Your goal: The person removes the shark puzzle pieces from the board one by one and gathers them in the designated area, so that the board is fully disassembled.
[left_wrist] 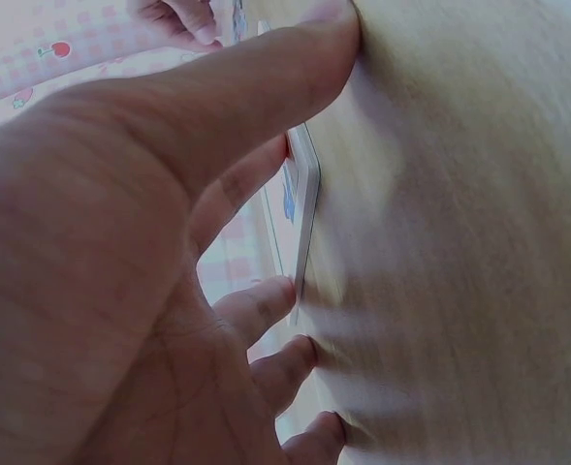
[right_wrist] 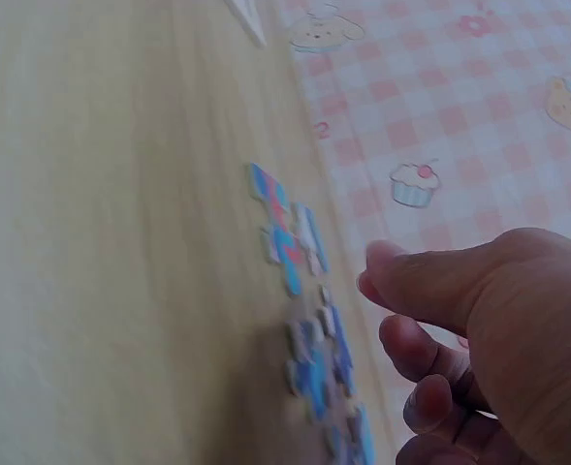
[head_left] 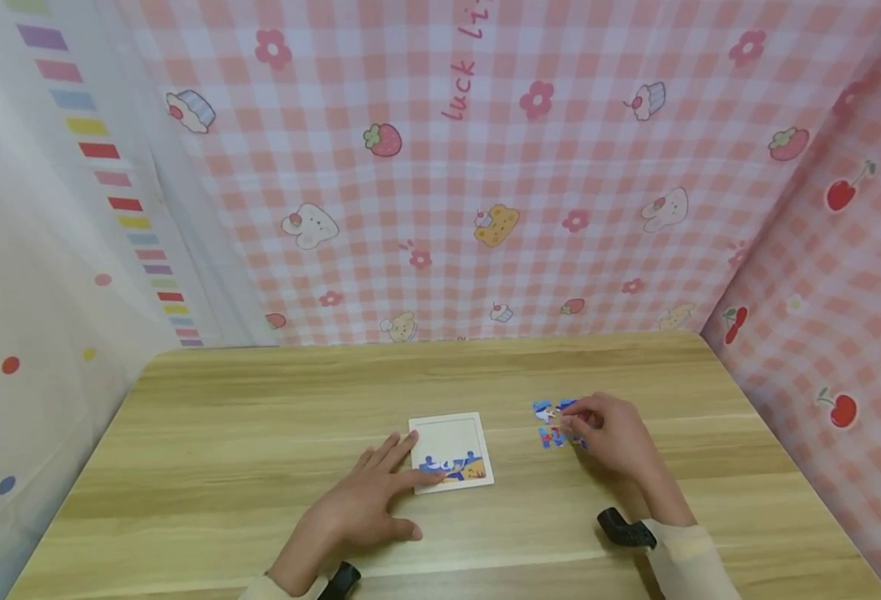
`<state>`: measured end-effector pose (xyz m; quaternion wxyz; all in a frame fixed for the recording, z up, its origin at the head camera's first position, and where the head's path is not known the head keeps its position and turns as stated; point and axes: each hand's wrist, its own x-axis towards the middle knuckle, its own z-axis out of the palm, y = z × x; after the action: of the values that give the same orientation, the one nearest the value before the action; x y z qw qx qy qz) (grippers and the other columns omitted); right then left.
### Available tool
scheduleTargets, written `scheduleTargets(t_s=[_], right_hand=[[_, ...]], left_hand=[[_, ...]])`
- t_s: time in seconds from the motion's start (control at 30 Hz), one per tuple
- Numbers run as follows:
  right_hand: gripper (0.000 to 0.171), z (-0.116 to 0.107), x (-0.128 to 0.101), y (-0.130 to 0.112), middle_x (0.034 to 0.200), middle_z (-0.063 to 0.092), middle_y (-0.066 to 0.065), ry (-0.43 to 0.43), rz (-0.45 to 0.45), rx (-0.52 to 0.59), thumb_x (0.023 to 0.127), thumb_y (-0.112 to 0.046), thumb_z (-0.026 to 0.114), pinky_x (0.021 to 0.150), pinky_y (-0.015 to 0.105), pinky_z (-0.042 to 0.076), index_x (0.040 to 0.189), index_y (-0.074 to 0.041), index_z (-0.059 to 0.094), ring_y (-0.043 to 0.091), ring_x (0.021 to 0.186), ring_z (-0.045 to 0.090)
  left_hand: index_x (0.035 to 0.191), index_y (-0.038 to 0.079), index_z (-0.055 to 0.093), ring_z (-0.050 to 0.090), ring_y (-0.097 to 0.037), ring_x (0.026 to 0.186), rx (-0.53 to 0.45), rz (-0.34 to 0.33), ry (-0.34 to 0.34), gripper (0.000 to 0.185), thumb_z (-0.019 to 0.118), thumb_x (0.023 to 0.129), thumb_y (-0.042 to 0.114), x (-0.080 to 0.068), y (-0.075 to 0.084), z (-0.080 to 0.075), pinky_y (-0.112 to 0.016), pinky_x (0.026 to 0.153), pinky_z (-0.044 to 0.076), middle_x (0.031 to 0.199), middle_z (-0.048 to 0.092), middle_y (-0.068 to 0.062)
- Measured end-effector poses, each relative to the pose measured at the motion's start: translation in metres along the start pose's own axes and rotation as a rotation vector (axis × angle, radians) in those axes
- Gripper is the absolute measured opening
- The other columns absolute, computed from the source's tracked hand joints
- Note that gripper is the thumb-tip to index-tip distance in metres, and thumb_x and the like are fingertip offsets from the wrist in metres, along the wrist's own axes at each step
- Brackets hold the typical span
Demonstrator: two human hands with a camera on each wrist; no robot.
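A small white puzzle board (head_left: 448,437) lies flat on the table, with blue, white and orange jigsaw pieces (head_left: 457,470) fitted along its near side. My left hand (head_left: 359,502) spreads over the board's left edge, straight fingertips touching the rim and one finger reaching over the fitted pieces. To the right, my right hand (head_left: 618,439) hovers at a group of loose jigsaw pieces (head_left: 551,437), covering some of them in the head view. The right wrist view shows its thumb (right_wrist: 387,271) and loosely curled fingers apart, nothing visible between them, beside the colourful pieces (right_wrist: 285,242).
The wooden table (head_left: 297,392) ends at a pink checked curtain (head_left: 448,275) behind and another checked cloth (head_left: 823,333) on the right. A white dotted cloth (head_left: 35,292) hangs at the left. Black wrist mounts (head_left: 626,528) sit at both sleeves.
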<state>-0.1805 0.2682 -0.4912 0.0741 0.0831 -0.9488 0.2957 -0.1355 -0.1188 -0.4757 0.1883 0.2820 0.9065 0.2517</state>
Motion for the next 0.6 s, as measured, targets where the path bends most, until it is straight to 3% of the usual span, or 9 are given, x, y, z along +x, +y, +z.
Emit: scheduleTargets(t_s=[0.3,0.47,0.6], right_hand=[[0.013,-0.021,-0.001,0.005,0.089,0.071,0.004,0.057,0.059,0.029,0.098,-0.019,0.071,0.058,0.022,0.045,0.105,-0.010,0.078,0.014,0.074,0.057],[0.018,-0.022,-0.001,-0.002,0.093,0.072,0.005,0.091,0.019,0.080,0.097,-0.017,0.072,0.060,0.022,0.048,0.112,-0.008,0.076,0.015,0.080,0.062],[0.021,-0.015,0.001,-0.014,0.093,0.071,0.005,0.062,-0.030,0.124,0.096,-0.014,0.072,0.061,0.021,0.051,0.115,-0.005,0.074,0.015,0.079,0.062]], left_hand=[[0.146,0.038,0.056,0.006,-0.041,0.160,0.007,-0.002,0.005,0.067,0.082,0.084,0.037,0.000,0.000,0.001,-0.063,0.129,0.009,0.173,0.013,-0.013],[0.145,0.036,0.058,0.010,-0.043,0.159,0.028,0.006,0.034,0.066,0.083,0.083,0.035,0.001,0.002,0.002,-0.064,0.128,0.013,0.172,0.016,-0.015],[0.142,0.035,0.061,0.013,-0.044,0.159,0.008,-0.015,0.058,0.060,0.082,0.085,0.033,0.001,0.003,0.002,-0.066,0.127,0.015,0.171,0.020,-0.014]])
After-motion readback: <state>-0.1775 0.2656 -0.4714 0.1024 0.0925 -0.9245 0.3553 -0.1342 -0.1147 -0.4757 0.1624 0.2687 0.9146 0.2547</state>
